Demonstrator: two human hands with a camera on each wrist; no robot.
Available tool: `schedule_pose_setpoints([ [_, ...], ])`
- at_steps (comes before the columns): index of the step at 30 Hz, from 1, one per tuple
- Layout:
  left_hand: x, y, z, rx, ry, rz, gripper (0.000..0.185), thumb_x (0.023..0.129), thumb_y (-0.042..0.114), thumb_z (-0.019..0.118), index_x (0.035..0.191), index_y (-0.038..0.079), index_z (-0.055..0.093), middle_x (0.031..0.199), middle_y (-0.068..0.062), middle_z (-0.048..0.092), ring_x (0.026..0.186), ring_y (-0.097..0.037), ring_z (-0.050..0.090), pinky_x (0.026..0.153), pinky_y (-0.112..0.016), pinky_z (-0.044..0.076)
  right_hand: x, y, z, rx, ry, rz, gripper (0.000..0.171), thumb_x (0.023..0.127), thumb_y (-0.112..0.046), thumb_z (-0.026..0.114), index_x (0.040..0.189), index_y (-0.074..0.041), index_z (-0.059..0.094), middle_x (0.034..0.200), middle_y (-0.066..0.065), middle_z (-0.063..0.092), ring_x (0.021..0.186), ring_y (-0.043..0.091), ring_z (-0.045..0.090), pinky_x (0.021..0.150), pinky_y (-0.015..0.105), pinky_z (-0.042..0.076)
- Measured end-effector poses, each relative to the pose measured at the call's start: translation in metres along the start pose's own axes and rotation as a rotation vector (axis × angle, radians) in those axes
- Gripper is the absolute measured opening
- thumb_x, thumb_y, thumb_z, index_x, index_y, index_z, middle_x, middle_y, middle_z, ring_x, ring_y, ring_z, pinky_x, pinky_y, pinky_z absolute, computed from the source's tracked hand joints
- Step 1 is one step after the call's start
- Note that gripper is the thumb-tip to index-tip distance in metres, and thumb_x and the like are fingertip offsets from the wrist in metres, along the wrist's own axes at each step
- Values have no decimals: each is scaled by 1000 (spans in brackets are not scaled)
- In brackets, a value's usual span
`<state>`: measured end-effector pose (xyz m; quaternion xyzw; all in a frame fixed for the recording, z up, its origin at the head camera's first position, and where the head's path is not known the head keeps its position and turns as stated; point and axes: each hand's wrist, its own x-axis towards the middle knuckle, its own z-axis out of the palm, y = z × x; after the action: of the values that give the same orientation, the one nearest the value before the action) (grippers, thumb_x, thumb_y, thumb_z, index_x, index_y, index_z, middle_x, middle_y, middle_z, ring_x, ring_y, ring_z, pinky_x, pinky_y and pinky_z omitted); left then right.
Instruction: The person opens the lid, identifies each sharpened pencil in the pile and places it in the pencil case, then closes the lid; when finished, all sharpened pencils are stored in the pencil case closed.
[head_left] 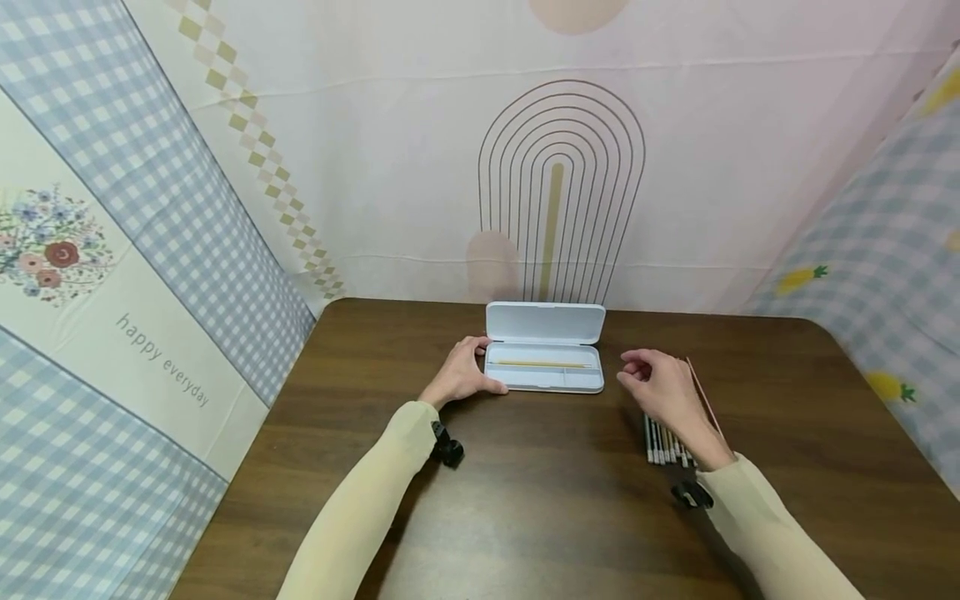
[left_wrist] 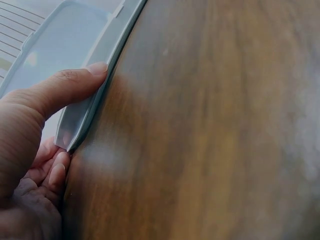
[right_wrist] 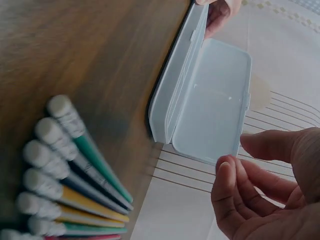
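Lying open on surface [head_left: 540, 500]: pencil case [head_left: 544, 360], one yellow pencil [head_left: 542, 364] inside | left hand [head_left: 462, 377] grip holding case's end | right hand [head_left: 663, 390] grip loose, empty, hovering over pencils [head_left: 664, 442]

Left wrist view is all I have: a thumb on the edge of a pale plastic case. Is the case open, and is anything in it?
Observer: Open. The case has its lid upright at the back, and one yellow pencil lies along the tray.
Operator: Where is the other hand?
Observer: The right hand hovers to the right of the case, fingers loosely curled, holding nothing.
Operator: Any more pencils around?
Observer: Yes, a row of pencils with white eraser ends lies on the table under the right hand.
Operator: How does my hand hold the case?
Observer: The left hand grips its left end, thumb along the front.
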<state>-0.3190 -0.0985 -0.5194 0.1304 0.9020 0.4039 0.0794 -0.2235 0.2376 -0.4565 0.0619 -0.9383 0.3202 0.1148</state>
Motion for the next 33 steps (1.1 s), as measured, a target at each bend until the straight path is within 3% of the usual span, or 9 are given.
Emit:
schedule_pose_setpoints([
  [9, 2, -3, -1, 3, 1, 10, 97, 74, 29, 101, 156, 5, 54, 147, -17, 60, 139, -33, 55, 120, -49, 48, -18, 9, -9, -27, -116, 87, 30, 98, -9, 78, 120, 11, 74, 101, 23, 78, 89, 30, 73, 80, 45, 60],
  [21, 1, -1, -4, 9, 3, 9, 98, 74, 29, 101, 156, 5, 54, 147, -17, 60, 139, -33, 54, 121, -49, 48, -32, 32, -16, -79, -202, 289, 35, 103, -12, 67, 127, 13, 69, 97, 20, 70, 77, 24, 60, 60, 33, 46],
  [26, 0, -1, -3, 6, -3, 4, 98, 74, 29, 101, 157, 5, 53, 148, -18, 60, 140, -33, 54, 122, -49, 47, -35, 44, -19, -139, -200, 310, 31, 103, -12, 65, 119, 13, 71, 91, 19, 70, 75, 25, 61, 61, 35, 46],
  [33, 0, -1, -1, 10, 1, 7, 99, 74, 30, 102, 156, 4, 53, 146, -18, 61, 139, -33, 54, 121, -49, 47, -37, 56, -22, -155, -195, 332, 24, 99, -4, 58, 110, 13, 71, 96, 27, 71, 75, 30, 63, 61, 37, 51],
])
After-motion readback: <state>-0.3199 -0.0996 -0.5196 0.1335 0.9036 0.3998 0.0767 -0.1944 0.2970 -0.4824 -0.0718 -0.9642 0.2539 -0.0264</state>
